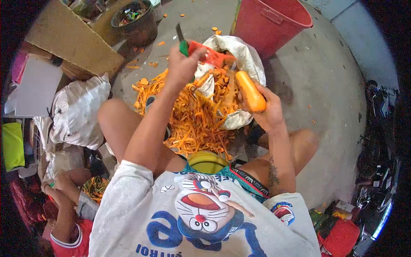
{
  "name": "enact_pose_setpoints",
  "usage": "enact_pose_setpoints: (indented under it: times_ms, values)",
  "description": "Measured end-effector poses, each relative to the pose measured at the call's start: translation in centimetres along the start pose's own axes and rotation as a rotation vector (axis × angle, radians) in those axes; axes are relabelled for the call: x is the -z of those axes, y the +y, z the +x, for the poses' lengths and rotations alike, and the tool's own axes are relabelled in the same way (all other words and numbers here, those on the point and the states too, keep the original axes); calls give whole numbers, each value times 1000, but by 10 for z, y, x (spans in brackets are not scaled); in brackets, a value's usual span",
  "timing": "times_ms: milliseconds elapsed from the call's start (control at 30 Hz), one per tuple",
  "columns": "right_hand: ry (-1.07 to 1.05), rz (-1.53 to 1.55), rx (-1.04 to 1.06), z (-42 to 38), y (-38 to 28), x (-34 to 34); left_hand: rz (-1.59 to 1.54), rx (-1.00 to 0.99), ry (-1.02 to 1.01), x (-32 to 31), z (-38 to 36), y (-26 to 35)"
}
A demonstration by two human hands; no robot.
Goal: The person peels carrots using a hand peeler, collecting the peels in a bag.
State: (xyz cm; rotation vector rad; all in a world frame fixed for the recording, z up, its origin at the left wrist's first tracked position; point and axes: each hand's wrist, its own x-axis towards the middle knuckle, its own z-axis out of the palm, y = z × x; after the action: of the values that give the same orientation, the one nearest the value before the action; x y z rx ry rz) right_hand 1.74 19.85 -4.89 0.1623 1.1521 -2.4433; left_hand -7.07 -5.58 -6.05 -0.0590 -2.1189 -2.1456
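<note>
Grey floor [334, 128], scattered with orange bits; heap of peelings [199, 122] mid-frame. Left hand [183, 64], upper centre, raised, grip closed round a green-handled tool [183, 48], blade up; right hand [270, 109], right of centre, grip clasping the lower end of an orange vegetable [250, 92], tilted. White sack [252, 55] just behind it, red bucket [272, 28] beyond, bin [135, 32] upper left, cardboard [75, 38] beside.

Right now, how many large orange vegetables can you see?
1: an orange vegetable in the person's right hand. Others may be hidden in the white sack or under the peelings.
</note>
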Motion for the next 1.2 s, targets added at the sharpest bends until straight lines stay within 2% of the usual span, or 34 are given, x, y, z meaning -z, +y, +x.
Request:
enact_pose_setpoints:
  times_ms: [33,67,100,167,200,267,333,367,433,467,500,567,600,633,700,733,767,833,933,967,1033,1100,1167,1200]
  values:
    - [-16,2,-11,3,1,13,8,19,-44,-9,-13,7]
    - [-29,5,-26,5,2,20,-25,-50,-155,-22,-25,5]
    - [-26,6,-26,4,2,11,-26,-48,-157,-31,-36,8]
    - [129,-41,15,1,2,-12,87,-346,-217,-41,-51,15]
    - [135,-41,3,-3,4,-7,-50,-184,-156,-38,-44,12]
    - [27,-22,-44,-4,3,3,-16,-87,-65,-9,-9,3]
    - [22,-18,-49,-3,3,0,-58,26,33,4,3,1]
    - [23,-20,-61,-2,2,-1,-58,18,30,-2,-1,1]
    - [32,-7,-68,3,1,0,-55,-94,-146,-26,-31,-1]
    - [40,4,-85,5,2,1,46,-169,-193,-37,-52,11]
    - [44,3,-85,5,1,-4,129,-373,-265,-39,-59,24]
    - [95,-78,7,-4,2,-15,27,-96,-226,-24,-43,11]
    - [-66,-57,-22,-5,0,-7,-1,-129,-100,-15,-26,0]
    - [-73,-58,-24,-5,-1,-7,1,-131,-94,-4,-14,-4]
    - [34,-48,-38,-6,0,-10,15,-46,118,12,1,-3]
    - [29,-45,-28,-4,0,-9,66,4,112,8,-3,-4]
    - [39,-21,-19,0,1,-6,12,-8,20,-6,-19,15]
    - [61,7,-10,1,2,-9,-11,-97,-103,-35,-56,29]
    - [161,18,-37,-1,3,-18,-98,-106,-184,-34,-53,22]
    - [95,-13,-46,-6,3,-15,37,-93,-102,-17,-32,9]
    - [10,-46,-43,-7,0,-7,-45,-30,37,3,-5,10]
    - [-82,105,-28,1,5,10,-65,-68,18,-2,-13,-1]
    - [-83,86,7,4,5,9,-15,-49,-52,-26,-45,13]
    - [-11,45,35,5,6,4,15,-168,-145,-36,-62,28]
